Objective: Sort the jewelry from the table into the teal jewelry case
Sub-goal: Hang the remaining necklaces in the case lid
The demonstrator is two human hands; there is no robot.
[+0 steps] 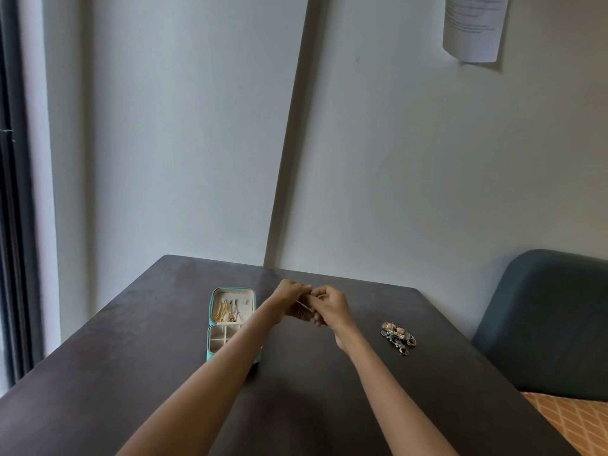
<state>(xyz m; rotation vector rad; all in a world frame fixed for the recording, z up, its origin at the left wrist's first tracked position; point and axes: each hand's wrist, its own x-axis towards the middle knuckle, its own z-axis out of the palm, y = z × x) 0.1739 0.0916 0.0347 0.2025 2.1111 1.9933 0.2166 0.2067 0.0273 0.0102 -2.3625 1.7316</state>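
Above the table [296, 406], left hand [289, 299] and right hand [329, 307] fingers curled, pinching one thin pale jewelry piece [304, 306]

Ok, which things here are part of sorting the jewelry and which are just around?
Part of the job:
teal jewelry case, open
jewelry pile on the table
thin pale piece held between left hand and right hand

Just around:
blue chair
paper on the wall
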